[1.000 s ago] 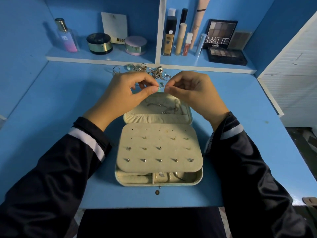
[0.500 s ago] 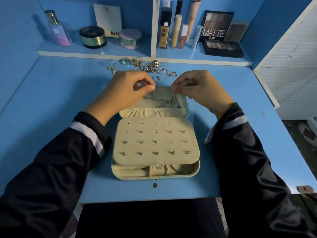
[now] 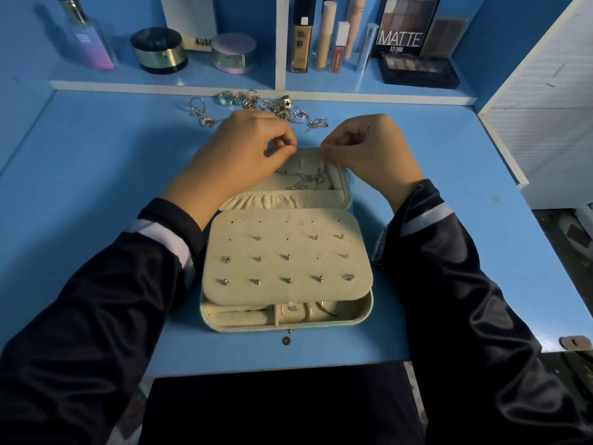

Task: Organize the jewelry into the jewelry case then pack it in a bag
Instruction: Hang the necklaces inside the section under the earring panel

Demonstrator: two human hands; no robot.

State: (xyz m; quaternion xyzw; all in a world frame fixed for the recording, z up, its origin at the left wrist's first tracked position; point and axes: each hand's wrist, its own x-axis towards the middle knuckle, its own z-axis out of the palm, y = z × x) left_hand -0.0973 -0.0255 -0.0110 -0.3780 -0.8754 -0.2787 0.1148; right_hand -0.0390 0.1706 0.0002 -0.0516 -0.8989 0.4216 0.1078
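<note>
Mid-organizing: left hand [image 3: 239, 152] and right hand [image 3: 369, 149] both pinch-closed over the lid of the open jewelry case [image 3: 369, 313] on the desk [image 3: 96, 187], probably on a fine chain (too small to confirm); next, hook it in, then clear the loose jewelry [image 3: 282, 107] just behind.

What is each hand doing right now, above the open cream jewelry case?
Left hand: fingertips pinched together; what they hold cannot be told.
Right hand: also pinched; contents cannot be told.

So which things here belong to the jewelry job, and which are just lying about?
Job: jewelry case, earring panel, chains in the lid, loose jewelry pile behind it.
Lying about: perfume bottle, dark jar, lilac jar, makeup tubes, eyeshadow palettes, all on the shelf.
</note>
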